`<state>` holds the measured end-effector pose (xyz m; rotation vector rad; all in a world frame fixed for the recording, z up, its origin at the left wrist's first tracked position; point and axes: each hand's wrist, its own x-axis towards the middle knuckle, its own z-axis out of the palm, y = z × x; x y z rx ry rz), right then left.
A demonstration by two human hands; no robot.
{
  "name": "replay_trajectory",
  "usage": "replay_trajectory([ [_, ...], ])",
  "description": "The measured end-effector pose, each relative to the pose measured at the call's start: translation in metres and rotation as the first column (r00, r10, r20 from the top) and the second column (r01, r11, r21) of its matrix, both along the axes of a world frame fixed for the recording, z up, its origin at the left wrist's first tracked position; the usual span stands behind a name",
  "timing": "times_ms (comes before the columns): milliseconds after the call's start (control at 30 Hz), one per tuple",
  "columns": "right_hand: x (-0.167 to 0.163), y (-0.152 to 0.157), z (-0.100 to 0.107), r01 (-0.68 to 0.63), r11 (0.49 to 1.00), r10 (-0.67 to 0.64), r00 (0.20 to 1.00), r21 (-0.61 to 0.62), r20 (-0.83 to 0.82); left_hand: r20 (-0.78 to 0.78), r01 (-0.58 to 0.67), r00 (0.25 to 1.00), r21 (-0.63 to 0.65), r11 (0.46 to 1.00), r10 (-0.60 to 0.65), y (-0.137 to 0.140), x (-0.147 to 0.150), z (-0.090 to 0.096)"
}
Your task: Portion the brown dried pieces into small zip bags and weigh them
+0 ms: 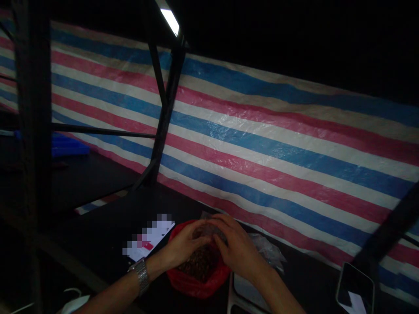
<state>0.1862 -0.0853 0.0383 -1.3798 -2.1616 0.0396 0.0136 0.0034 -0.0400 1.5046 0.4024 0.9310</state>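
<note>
A red plastic bag (204,285) stands open on the dark tabletop, with many small brown pieces (198,264) inside. Over its mouth, my left hand (191,246) and my right hand (232,244) come together with curved fingers. Between them is a clear plastic bag (212,231), pinched at its sides; its lower part is hard to make out in the dim light. A metal watch (141,275) is on my left wrist. Beside my right forearm, more clear plastic bags (266,250) lie on the table.
A white printed card (149,242), partly pixelated, lies left of the red bag. Under my right forearm is a pale-framed device (250,290). A phone (355,285) leans at the right. Striped sheeting (278,144) hangs behind, with a dark metal post (166,113). A blue tray (70,144) sits far left.
</note>
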Motion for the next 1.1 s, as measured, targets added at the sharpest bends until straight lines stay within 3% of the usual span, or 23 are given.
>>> replay_trajectory([
  [100, -0.002, 0.006, 0.012, -0.007, 1.0, 0.008, 0.996, -0.019, 0.087, -0.074, 0.012, 0.997, 0.064, 0.998, -0.007, -0.001, -0.003, 0.003],
  [300, -0.004, 0.009, 0.028, 0.103, 0.991, -0.093, 0.99, -0.087, 0.11, -0.214, 0.02, 0.977, 0.133, 0.991, 0.009, 0.0, -0.009, 0.003],
  [600, -0.005, 0.009, 0.02, 0.103, 0.987, -0.097, 0.994, -0.12, 0.055, -0.202, 0.092, 0.977, 0.114, 0.989, -0.068, -0.007, -0.006, 0.009],
  [833, -0.011, 0.008, 0.017, 0.12, 0.989, -0.115, 0.992, -0.092, 0.051, -0.227, -0.066, 0.968, 0.187, 0.98, 0.108, -0.008, -0.002, 0.011],
  [1100, -0.003, 0.001, 0.019, 0.168, 0.975, -0.167, 0.986, -0.143, 0.014, -0.239, -0.077, 0.962, 0.233, 0.97, 0.133, -0.003, 0.004, 0.007],
])
